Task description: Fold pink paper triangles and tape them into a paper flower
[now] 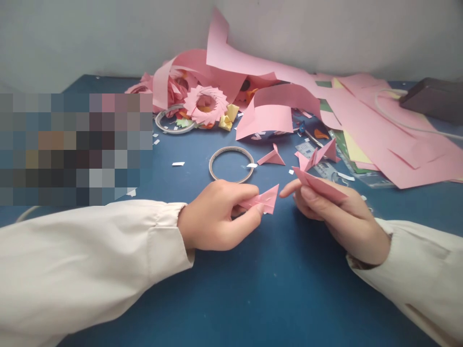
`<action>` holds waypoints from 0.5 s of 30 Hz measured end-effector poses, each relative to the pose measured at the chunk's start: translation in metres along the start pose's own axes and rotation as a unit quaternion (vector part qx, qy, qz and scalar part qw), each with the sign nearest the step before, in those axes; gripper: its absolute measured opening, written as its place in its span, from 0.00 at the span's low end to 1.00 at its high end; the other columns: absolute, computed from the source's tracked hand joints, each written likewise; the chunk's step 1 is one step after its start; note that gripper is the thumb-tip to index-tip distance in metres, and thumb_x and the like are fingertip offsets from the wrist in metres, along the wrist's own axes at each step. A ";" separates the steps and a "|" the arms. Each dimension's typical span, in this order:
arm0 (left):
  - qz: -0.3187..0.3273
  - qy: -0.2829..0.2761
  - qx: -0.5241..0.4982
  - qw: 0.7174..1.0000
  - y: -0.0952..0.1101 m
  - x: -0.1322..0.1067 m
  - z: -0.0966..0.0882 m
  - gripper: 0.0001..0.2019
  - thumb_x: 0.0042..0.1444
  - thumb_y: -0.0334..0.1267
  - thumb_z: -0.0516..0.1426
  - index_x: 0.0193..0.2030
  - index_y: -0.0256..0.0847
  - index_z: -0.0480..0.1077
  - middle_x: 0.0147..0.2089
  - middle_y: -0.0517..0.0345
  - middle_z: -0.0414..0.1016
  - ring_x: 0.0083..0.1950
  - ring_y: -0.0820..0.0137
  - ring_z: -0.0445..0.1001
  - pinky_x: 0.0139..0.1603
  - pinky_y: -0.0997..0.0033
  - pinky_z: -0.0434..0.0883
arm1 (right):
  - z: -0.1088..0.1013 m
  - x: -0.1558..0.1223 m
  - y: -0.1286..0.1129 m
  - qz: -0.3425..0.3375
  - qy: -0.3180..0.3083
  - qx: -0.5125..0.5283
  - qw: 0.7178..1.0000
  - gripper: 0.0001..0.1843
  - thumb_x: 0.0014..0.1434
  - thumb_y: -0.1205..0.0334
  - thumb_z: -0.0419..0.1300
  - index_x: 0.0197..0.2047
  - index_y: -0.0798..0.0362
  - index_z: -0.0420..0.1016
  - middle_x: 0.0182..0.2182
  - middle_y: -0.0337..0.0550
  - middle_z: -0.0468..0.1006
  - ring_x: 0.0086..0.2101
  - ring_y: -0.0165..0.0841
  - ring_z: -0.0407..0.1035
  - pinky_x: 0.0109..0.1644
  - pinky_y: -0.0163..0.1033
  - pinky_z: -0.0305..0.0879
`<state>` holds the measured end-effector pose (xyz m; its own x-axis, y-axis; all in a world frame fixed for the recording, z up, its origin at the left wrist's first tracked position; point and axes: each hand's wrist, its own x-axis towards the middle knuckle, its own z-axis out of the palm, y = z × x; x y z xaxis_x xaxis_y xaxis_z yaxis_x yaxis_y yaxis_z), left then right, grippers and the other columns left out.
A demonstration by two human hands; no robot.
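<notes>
My left hand (220, 217) pinches a small folded pink paper piece (269, 198) between thumb and fingers, its pointed end facing right. Opposite it, my right hand (336, 212) grips another folded pink paper piece (320, 185) under the thumb, with the index finger stretched toward the left piece. A gap separates the two pieces. Just beyond my hands, a folded pink paper unit (273, 156) lies on the blue table (246, 299). More folded pink paper (318, 155) shows behind my right hand, partly overlapped by the piece held there.
A tape roll (231, 148) lies flat beyond my left hand. Farther back are a pink folded paper ring (206, 103), curled pink sheets (267, 111) and a yellow folded piece (228, 118). Flat pink sheets (394, 130) and a dark object (434, 99) occupy the right. The left side is pixelated.
</notes>
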<state>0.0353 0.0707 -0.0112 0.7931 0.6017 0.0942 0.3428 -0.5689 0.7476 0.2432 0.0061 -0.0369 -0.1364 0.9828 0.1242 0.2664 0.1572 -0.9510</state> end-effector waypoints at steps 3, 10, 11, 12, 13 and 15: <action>0.019 -0.003 -0.003 1.000 -0.001 0.000 -0.002 0.12 0.55 0.32 0.45 0.21 0.39 0.52 0.19 0.65 0.51 0.21 0.78 0.50 0.24 0.73 0.51 | -0.001 -0.002 -0.004 -0.042 0.004 -0.056 0.998 0.20 0.64 0.45 0.44 0.43 0.47 0.71 0.22 0.36 0.61 0.21 0.29 0.55 0.23 0.36 0.54; 0.033 0.000 0.033 0.999 -0.002 0.000 -0.002 0.11 0.54 0.31 0.45 0.21 0.39 0.51 0.20 0.64 0.52 0.22 0.77 0.51 0.25 0.73 0.52 | 0.005 -0.004 -0.016 -0.137 -0.001 -0.204 0.969 0.16 0.65 0.54 0.43 0.34 0.52 0.65 0.25 0.40 0.63 0.25 0.31 0.59 0.29 0.39 0.58; 0.037 0.000 0.039 0.999 -0.002 0.000 -0.001 0.11 0.54 0.32 0.46 0.21 0.39 0.52 0.20 0.64 0.52 0.21 0.77 0.50 0.25 0.73 0.52 | 0.006 -0.003 -0.016 -0.141 -0.003 -0.222 0.965 0.10 0.64 0.60 0.47 0.32 0.52 0.64 0.24 0.39 0.62 0.24 0.30 0.58 0.28 0.38 0.57; 0.042 0.003 0.043 0.998 -0.002 0.000 0.000 0.11 0.54 0.32 0.46 0.21 0.39 0.51 0.19 0.65 0.51 0.21 0.77 0.49 0.25 0.73 0.51 | 0.006 -0.002 -0.016 -0.153 -0.006 -0.231 0.961 0.06 0.61 0.65 0.50 0.32 0.52 0.64 0.25 0.39 0.63 0.25 0.30 0.59 0.28 0.38 0.58; 0.047 0.009 0.047 0.998 -0.001 -0.001 0.001 0.11 0.54 0.31 0.46 0.21 0.39 0.52 0.19 0.65 0.50 0.21 0.77 0.48 0.24 0.73 0.51 | 0.006 -0.001 -0.015 -0.166 -0.004 -0.230 0.959 0.04 0.60 0.68 0.51 0.33 0.52 0.65 0.26 0.40 0.65 0.26 0.31 0.61 0.29 0.37 0.60; 0.057 0.028 0.054 0.997 -0.001 -0.001 0.001 0.11 0.53 0.31 0.47 0.20 0.38 0.53 0.19 0.65 0.49 0.21 0.77 0.48 0.24 0.74 0.51 | 0.005 0.000 -0.013 -0.196 -0.001 -0.218 0.956 0.08 0.58 0.73 0.52 0.38 0.52 0.67 0.31 0.43 0.71 0.31 0.31 0.66 0.32 0.37 0.64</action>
<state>0.0348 0.0701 -0.0128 0.8024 0.5574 0.2134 0.3058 -0.6910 0.6550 0.2349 0.0035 -0.0259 -0.3086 0.8400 0.4463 0.5668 0.5392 -0.6229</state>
